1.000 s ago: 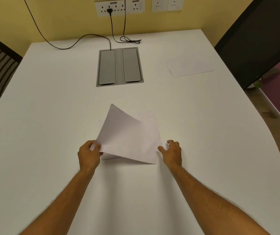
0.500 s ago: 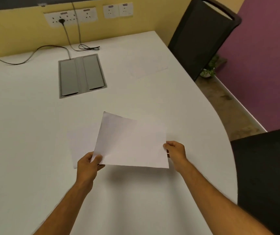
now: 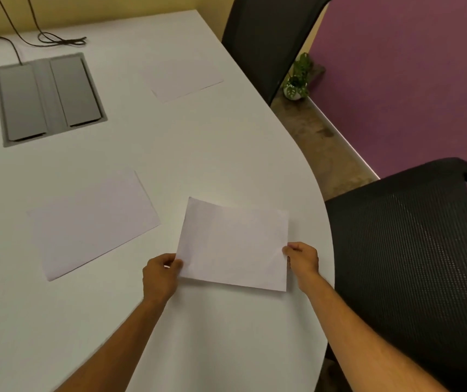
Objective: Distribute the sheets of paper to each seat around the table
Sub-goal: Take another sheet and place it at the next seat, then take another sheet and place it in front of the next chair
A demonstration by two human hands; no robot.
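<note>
I hold a white sheet of paper [image 3: 233, 244] by its two lower corners just above the white table [image 3: 226, 142], close to the curved right edge. My left hand [image 3: 160, 274] pinches the left corner and my right hand [image 3: 303, 257] pinches the right corner. To the left, the remaining paper [image 3: 91, 224] lies flat on the table. Another sheet [image 3: 182, 80] rests farther back, in front of the far black chair [image 3: 269, 32]. A near black mesh chair [image 3: 413, 250] stands just right of the held sheet.
A grey cable box [image 3: 48, 97] is set into the table at the back left, with black cables [image 3: 54, 39] trailing behind it. A small potted plant [image 3: 297, 80] sits on the floor by the purple wall [image 3: 413, 75].
The sheet has lifted off the remaining paper and travelled right toward the near chair in both hands. My view has swung to the right.
</note>
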